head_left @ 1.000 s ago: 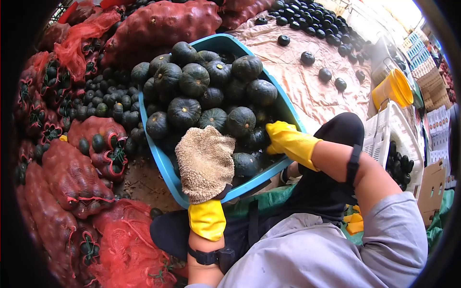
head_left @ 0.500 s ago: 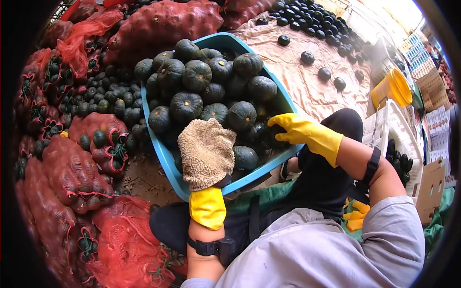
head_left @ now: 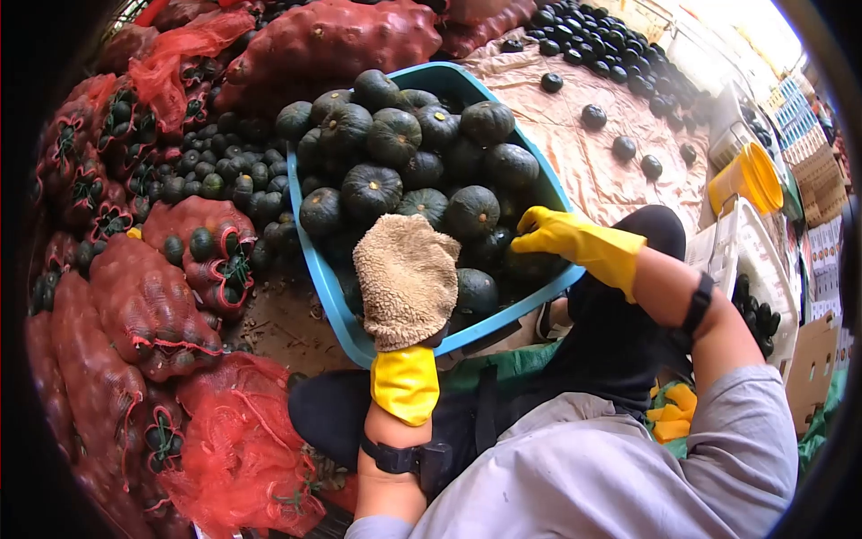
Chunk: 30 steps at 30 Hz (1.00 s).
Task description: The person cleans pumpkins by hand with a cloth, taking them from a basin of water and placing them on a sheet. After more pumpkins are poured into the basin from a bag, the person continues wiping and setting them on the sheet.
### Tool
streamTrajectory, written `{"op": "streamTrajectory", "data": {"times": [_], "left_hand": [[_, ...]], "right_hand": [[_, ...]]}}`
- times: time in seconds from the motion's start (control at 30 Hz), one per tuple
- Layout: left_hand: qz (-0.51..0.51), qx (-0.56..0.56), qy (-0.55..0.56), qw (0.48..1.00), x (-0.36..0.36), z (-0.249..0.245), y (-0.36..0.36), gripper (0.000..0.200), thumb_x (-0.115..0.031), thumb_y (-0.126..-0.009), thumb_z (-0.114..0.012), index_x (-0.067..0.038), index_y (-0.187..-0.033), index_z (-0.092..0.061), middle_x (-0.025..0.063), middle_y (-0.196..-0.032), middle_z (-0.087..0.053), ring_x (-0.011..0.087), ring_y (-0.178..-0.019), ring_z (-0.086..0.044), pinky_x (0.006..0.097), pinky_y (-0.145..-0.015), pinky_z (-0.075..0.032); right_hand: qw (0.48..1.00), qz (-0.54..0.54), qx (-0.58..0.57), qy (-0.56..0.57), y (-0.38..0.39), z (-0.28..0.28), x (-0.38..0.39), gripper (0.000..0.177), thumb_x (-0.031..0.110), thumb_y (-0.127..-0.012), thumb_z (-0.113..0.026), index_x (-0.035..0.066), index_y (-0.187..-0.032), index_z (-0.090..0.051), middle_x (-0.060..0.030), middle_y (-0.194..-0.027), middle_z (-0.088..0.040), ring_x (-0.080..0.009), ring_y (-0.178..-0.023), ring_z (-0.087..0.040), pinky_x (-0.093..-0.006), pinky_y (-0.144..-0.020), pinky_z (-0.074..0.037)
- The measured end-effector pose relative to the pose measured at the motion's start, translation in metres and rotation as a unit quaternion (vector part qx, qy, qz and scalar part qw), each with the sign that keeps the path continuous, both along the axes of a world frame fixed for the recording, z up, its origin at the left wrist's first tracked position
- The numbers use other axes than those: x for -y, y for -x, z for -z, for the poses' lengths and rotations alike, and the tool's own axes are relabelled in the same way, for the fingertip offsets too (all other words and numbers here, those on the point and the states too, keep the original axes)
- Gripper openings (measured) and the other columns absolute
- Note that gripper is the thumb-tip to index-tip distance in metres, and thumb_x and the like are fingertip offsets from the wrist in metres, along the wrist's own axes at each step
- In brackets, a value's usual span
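Note:
Dark green pumpkins point(head_left: 372, 191) fill a blue tub point(head_left: 338, 310). My left hand, in a yellow glove whose cuff point(head_left: 406, 386) shows, is covered by a fuzzy beige cloth mitt point(head_left: 407, 280) over the tub's near left part; its fingers are hidden. My right hand point(head_left: 552, 235) wears a yellow rubber glove and is over the tub's right side, beside a dark pumpkin point(head_left: 491, 246). Its fingers are bent and drawn together, and whether anything is between them is hidden. Another pumpkin point(head_left: 477, 292) lies just right of the mitt.
Red mesh sacks point(head_left: 153, 295) and small green squashes point(head_left: 213, 186) line the left. Dark squashes point(head_left: 593, 116) lie on a pale sheet point(head_left: 575, 171) at the upper right. A yellow bucket point(head_left: 745, 180), a white crate point(head_left: 763, 247) and cartons point(head_left: 815, 355) stand at the right.
The view has shifted, so the tub and pumpkins appear slightly further right and higher. The fingers of my right hand have drawn closer together. The mitt remains over the tub's near left part.

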<state>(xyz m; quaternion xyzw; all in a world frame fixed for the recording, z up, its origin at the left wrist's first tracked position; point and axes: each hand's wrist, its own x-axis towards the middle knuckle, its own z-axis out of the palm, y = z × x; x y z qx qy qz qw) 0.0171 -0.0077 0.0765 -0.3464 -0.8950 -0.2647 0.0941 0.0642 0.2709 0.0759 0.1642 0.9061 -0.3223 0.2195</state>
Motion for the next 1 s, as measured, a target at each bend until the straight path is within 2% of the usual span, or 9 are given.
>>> {"op": "streamTrajectory", "data": {"times": [0.1, 0.2, 0.43, 0.53, 0.63, 0.7, 0.8, 0.93, 1.0], "left_hand": [[-0.023, -0.04, 0.063, 0.997, -0.002, -0.005, -0.002, 0.011, -0.021, -0.083, -0.068, -0.016, -0.091, -0.072, 0.0088, -0.095, -0.071, 0.0304, -0.096, -0.07, 0.0438, -0.082, -0.055], [-0.038, -0.069, 0.117, 0.99, -0.006, -0.01, -0.006, 0.012, -0.022, -0.084, -0.067, -0.015, -0.093, -0.072, 0.0094, -0.097, -0.071, 0.0307, -0.096, -0.07, 0.0439, -0.082, -0.055], [-0.05, -0.101, 0.188, 0.976, -0.003, -0.027, -0.016, 0.014, -0.022, -0.085, -0.067, -0.014, -0.096, -0.072, 0.0106, -0.1, -0.071, 0.0314, -0.098, -0.07, 0.0443, -0.083, -0.055], [-0.016, -0.082, 0.183, 0.98, -0.004, -0.04, -0.009, 0.02, -0.024, -0.077, -0.072, -0.012, -0.093, -0.071, 0.0125, -0.097, -0.07, 0.0346, -0.096, -0.068, 0.0475, -0.08, -0.053], [-0.048, -0.102, 0.254, 0.961, -0.014, -0.026, -0.014, 0.039, -0.027, -0.081, -0.077, -0.004, -0.112, -0.07, 0.0171, -0.11, -0.071, 0.0359, -0.109, -0.067, 0.046, -0.092, -0.054], [-0.065, -0.235, 0.557, 0.794, -0.052, -0.028, -0.048, 0.041, -0.027, -0.092, -0.075, -0.002, -0.123, -0.066, 0.0146, -0.121, -0.071, 0.0311, -0.121, -0.066, 0.0385, -0.101, -0.053], [-0.093, -0.461, 0.807, 0.358, -0.051, -0.018, -0.051, 0.039, -0.031, -0.104, -0.064, -0.003, -0.131, -0.063, 0.0108, -0.125, -0.07, 0.0239, -0.125, -0.064, 0.0344, -0.107, -0.052], [-0.098, -0.551, 0.761, -0.327, -0.035, 0.003, -0.015, 0.041, -0.036, -0.115, -0.049, -0.005, -0.139, -0.06, 0.0074, -0.124, -0.069, 0.0173, -0.122, -0.063, 0.0342, -0.11, -0.05], [-0.067, -0.514, 0.734, -0.439, -0.023, -0.004, -0.016, 0.042, -0.035, -0.114, -0.051, -0.006, -0.144, -0.058, 0.0077, -0.126, -0.067, 0.0182, -0.124, -0.063, 0.0348, -0.112, -0.051]], "right_hand": [[0.965, 0.057, -0.019, 0.254, -0.014, 0.001, 0.003, 0.061, 0.046, -0.094, -0.076, 0.004, -0.138, -0.069, -0.017, -0.126, -0.075, -0.0298, -0.119, -0.072, -0.0392, -0.102, -0.056], [0.984, -0.137, -0.017, 0.111, -0.031, -0.02, 0.046, 0.072, 0.06, -0.093, -0.076, 0.009, -0.143, -0.065, -0.0174, -0.13, -0.074, -0.0289, -0.122, -0.07, -0.0375, -0.108, -0.051], [0.971, -0.052, 0.012, 0.234, -0.038, -0.02, 0.064, 0.073, 0.058, -0.094, -0.078, 0.017, -0.151, -0.06, -0.0115, -0.133, -0.071, -0.0231, -0.122, -0.068, -0.0352, -0.103, -0.053], [0.765, 0.161, -0.063, 0.621, -0.038, 0.022, 0.07, 0.047, 0.033, -0.107, -0.069, 0.014, -0.15, -0.061, -0.0068, -0.137, -0.069, -0.0194, -0.122, -0.067, -0.0363, -0.106, -0.053], [0.87, 0.054, -0.237, 0.428, -0.03, -0.005, 0.098, 0.05, 0.024, -0.107, -0.069, 0.011, -0.153, -0.056, -0.0114, -0.153, -0.059, -0.0227, -0.142, -0.056, -0.0402, -0.119, -0.045], [0.878, -0.113, -0.414, 0.211, -0.032, -0.022, 0.132, 0.055, 0.022, -0.101, -0.076, 0.009, -0.152, -0.058, -0.016, -0.162, -0.051, -0.029, -0.145, -0.054, -0.0439, -0.118, -0.046], [0.866, -0.126, -0.473, 0.105, 0.01, 0.003, 0.137, 0.046, 0.021, -0.096, -0.081, 0.006, -0.137, -0.069, -0.0208, -0.139, -0.068, -0.0376, -0.129, -0.064, -0.0456, -0.11, -0.05], [0.895, 0.068, -0.386, 0.212, 0.051, -0.002, 0.133, 0.045, 0.03, -0.095, -0.08, 0.002, -0.129, -0.071, -0.0224, -0.113, -0.077, -0.0376, -0.109, -0.074, -0.0411, -0.098, -0.057], [0.855, -0.071, -0.458, 0.234, 0.026, 0.0, 0.139, 0.052, 0.022, -0.092, -0.084, 0.006, -0.138, -0.067, -0.017, -0.138, -0.068, -0.0329, -0.134, -0.063, -0.0449, -0.115, -0.047]]}}
